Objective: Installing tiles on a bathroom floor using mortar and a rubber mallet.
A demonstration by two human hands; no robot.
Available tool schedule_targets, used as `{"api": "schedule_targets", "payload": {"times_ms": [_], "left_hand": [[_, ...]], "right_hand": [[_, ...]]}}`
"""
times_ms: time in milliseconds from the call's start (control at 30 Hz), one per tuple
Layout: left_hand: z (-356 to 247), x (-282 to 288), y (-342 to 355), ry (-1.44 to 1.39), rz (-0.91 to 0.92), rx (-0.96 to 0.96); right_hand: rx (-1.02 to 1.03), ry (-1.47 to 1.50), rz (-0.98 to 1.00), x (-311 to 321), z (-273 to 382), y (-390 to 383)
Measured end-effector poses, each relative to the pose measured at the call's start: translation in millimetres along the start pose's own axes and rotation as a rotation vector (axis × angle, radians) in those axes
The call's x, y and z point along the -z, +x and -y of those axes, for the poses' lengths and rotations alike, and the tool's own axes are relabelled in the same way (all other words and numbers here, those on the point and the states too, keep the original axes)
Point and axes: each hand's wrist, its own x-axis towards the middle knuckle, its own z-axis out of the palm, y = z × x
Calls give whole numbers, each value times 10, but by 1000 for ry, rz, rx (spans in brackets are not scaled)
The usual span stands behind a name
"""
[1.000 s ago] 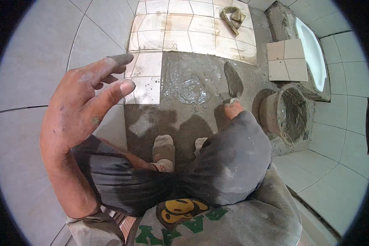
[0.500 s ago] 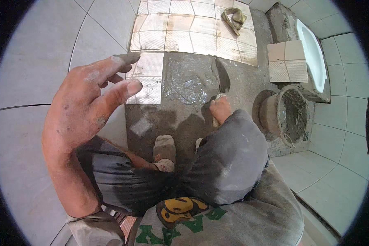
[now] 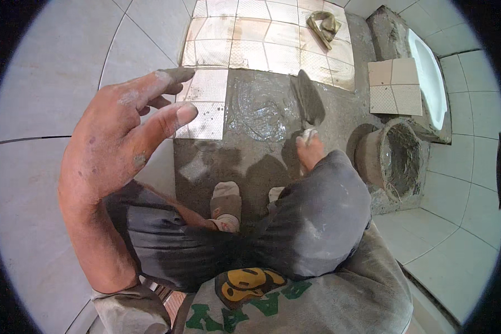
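Observation:
My right hand [image 3: 310,150], partly hidden behind my knee, is closed round the handle of a trowel [image 3: 308,100]. Its pointed grey blade lies over the right edge of a patch of wet mortar [image 3: 259,108] on the floor. On the left, my left hand [image 3: 131,125] hangs in the air with fingers curved and thumb apart, holding nothing; its fingertips are grey with mortar. Below them in the picture is a laid textured floor tile [image 3: 203,114] bordering the mortar's left side.
Laid tiles [image 3: 264,30] cover the far floor, with a crumpled cloth [image 3: 325,28] on them. At right stand a mortar-caked bucket [image 3: 392,158] and a loose tile [image 3: 395,88] leaning by a white basin [image 3: 428,78]. My feet [image 3: 226,200] rest on the rough floor. Tiled walls flank both sides.
The trowel has turned so that its blade's face shows, and my right hand has moved slightly right. My left hand keeps the same pose. The whole view has shifted a little.

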Motion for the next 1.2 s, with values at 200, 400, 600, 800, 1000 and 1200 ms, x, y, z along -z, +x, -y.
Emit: {"api": "schedule_targets", "payload": {"times_ms": [200, 400, 600, 800, 1000, 1200], "left_hand": [[-1, -7, -10, 45, -46, -18], [23, -19, -12, 14, -44, -28], [5, -18, 8, 35, -10, -44], [9, -43, -23, 44, -45, -61], [9, -62, -52, 84, -83, -38], [59, -57, -44, 83, -130, -157]], "right_hand": [[-461, 96, 244, 199, -89, 172], [-672, 615, 424, 144, 300, 237], [-728, 810, 469, 18, 588, 261], [-519, 711, 553, -117, 715, 283], [-323, 539, 656, -379, 703, 276], [-205, 302, 799, -193, 799, 58]]}}
